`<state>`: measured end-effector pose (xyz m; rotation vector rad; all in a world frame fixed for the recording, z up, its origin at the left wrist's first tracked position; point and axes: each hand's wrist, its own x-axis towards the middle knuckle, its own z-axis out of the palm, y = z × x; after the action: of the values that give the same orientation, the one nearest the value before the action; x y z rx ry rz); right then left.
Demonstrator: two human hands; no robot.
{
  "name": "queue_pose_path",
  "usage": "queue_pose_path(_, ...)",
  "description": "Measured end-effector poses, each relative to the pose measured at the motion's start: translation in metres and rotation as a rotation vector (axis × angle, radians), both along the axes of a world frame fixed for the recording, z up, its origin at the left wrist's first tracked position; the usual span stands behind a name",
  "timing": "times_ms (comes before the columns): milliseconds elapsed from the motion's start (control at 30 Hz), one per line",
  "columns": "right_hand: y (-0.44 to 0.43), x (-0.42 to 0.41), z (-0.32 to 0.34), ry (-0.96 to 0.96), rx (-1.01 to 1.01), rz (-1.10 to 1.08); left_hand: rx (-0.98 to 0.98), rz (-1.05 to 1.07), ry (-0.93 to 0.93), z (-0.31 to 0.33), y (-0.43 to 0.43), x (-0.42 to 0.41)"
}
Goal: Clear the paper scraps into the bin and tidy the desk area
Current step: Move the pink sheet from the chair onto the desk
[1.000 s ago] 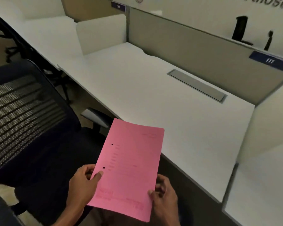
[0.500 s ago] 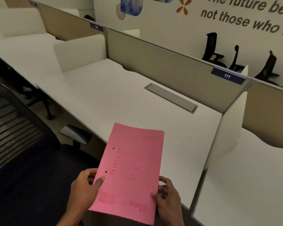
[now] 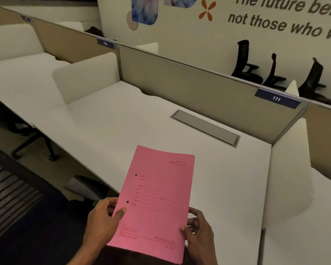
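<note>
A pink file folder (image 3: 157, 197) with two punch holes and printed lines is held flat over the front edge of the white desk (image 3: 122, 119). My left hand (image 3: 101, 224) grips its lower left edge, thumb on top. My right hand (image 3: 198, 232) grips its lower right edge. No paper scraps and no bin are in view.
A grey cable flap (image 3: 204, 127) sits in the desk near the beige partition (image 3: 180, 81) labelled 111 (image 3: 276, 98). White side dividers (image 3: 86, 75) bound the desk left and right. A black mesh chair (image 3: 13, 197) stands at my left. More chairs (image 3: 245, 62) stand beyond the partition.
The view has swung up and to the right, bringing the wall and far chairs into sight. The folder has moved forward over the desk; both hands keep the same hold.
</note>
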<state>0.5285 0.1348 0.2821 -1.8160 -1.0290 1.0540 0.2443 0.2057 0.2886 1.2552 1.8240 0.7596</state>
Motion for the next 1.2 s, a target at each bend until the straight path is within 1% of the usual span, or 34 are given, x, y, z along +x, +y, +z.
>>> queue_pose_path(367,0.108,-0.029,0.009,-0.006,0.030,-0.085,0.038,-0.123,0.037,0.009,0.132,-0.025)
queue_pose_path(733,0.203,-0.023,-0.004,0.013,0.021,-0.130,0.037,-0.152,0.096,0.000,0.236,-0.011)
queue_pose_path(900,0.261,-0.008,-0.020,0.013,0.007,-0.117,0.020,-0.133,0.137,-0.009,0.292,0.005)
queue_pose_path(1200,0.380,0.021,-0.050,-0.004,-0.032,-0.003,-0.041,-0.110,0.252,-0.036,0.406,0.034)
